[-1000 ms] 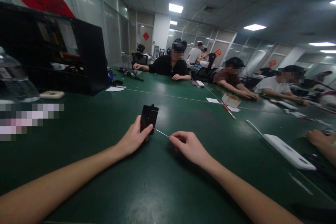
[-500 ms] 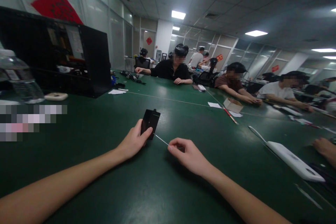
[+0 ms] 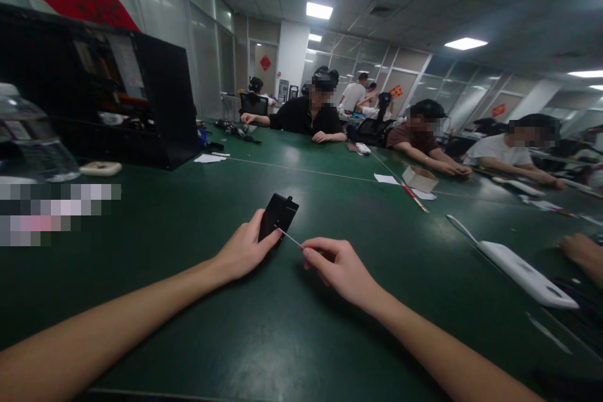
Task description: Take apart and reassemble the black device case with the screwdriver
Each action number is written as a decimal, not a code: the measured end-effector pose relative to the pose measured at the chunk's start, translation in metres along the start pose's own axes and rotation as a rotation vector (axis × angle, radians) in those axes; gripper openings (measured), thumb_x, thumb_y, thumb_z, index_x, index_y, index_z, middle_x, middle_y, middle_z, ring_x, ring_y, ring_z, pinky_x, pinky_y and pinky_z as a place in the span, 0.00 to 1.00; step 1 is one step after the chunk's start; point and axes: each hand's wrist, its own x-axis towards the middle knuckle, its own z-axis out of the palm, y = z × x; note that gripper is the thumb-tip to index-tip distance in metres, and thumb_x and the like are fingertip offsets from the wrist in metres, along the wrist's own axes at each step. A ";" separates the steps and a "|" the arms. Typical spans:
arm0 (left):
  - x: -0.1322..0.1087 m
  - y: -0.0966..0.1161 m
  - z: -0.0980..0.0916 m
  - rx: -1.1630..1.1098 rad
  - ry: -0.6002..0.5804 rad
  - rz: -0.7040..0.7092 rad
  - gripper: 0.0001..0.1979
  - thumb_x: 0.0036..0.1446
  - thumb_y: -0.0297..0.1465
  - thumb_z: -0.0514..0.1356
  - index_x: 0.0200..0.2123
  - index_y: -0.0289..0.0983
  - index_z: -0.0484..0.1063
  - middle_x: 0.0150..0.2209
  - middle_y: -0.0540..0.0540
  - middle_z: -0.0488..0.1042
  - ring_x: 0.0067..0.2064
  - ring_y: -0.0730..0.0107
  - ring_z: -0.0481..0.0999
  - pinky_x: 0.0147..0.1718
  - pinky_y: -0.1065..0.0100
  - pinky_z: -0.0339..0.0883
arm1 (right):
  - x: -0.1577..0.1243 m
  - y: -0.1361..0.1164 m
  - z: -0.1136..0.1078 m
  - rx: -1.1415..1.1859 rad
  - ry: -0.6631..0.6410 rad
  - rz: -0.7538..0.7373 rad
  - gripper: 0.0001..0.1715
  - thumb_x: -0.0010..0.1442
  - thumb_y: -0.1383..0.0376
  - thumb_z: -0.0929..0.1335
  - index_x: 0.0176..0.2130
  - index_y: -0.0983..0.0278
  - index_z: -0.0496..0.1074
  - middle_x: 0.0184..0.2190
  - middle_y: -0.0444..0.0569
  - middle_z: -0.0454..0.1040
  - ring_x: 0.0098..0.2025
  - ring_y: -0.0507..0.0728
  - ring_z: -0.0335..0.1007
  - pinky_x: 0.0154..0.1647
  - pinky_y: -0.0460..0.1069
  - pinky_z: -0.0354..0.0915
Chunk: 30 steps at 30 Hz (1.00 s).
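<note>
In the middle of the head view, my left hand (image 3: 247, 245) is closed around a flat black rectangular case (image 3: 282, 208) with a small looped tab at its top edge. The thumb lies across its lower face, and the case is tilted to the right. My right hand (image 3: 342, 267) pinches a thin whitish stick (image 3: 292, 238) between thumb and fingers. The stick points up and left; its far tip lies over the face of the case beside my left thumb. Whether the tip touches the case I cannot tell.
On the green table (image 3: 198, 339) stand an open black computer case (image 3: 164, 100) and a plastic bottle (image 3: 42, 144) at left. A white power bank-like device (image 3: 522, 273) with a strap, a small cardboard box (image 3: 419, 179) and papers lie rightward. Several people sit around.
The black case has tilted further right and shifted slightly right and up in my left hand. My right hand has risen a little, and the stick's tip now lies over the case's face.
</note>
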 end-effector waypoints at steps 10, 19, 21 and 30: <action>0.000 -0.002 0.001 -0.011 0.002 -0.003 0.19 0.63 0.48 0.53 0.45 0.39 0.63 0.31 0.50 0.71 0.31 0.64 0.71 0.30 0.66 0.59 | 0.001 0.000 -0.006 -0.019 0.049 0.013 0.18 0.64 0.54 0.66 0.43 0.65 0.77 0.29 0.46 0.75 0.20 0.48 0.60 0.19 0.44 0.55; -0.001 -0.001 0.001 0.017 0.005 -0.001 0.20 0.62 0.48 0.53 0.46 0.38 0.64 0.29 0.51 0.71 0.29 0.65 0.69 0.29 0.67 0.58 | 0.001 -0.002 -0.007 -0.084 0.037 -0.003 0.18 0.63 0.53 0.67 0.42 0.63 0.77 0.29 0.47 0.76 0.23 0.51 0.65 0.23 0.46 0.58; -0.001 -0.001 0.001 0.011 -0.004 0.001 0.20 0.62 0.48 0.53 0.46 0.38 0.64 0.29 0.51 0.71 0.29 0.65 0.69 0.29 0.67 0.58 | 0.001 -0.001 -0.007 -0.087 0.048 -0.006 0.18 0.63 0.53 0.67 0.42 0.63 0.77 0.29 0.47 0.77 0.23 0.51 0.65 0.23 0.46 0.58; -0.001 0.002 -0.001 0.029 -0.009 -0.001 0.19 0.62 0.48 0.53 0.45 0.39 0.63 0.28 0.51 0.69 0.29 0.65 0.69 0.28 0.67 0.56 | 0.003 0.001 -0.009 -0.107 0.075 -0.003 0.18 0.62 0.54 0.68 0.42 0.64 0.77 0.29 0.47 0.75 0.23 0.50 0.63 0.22 0.45 0.59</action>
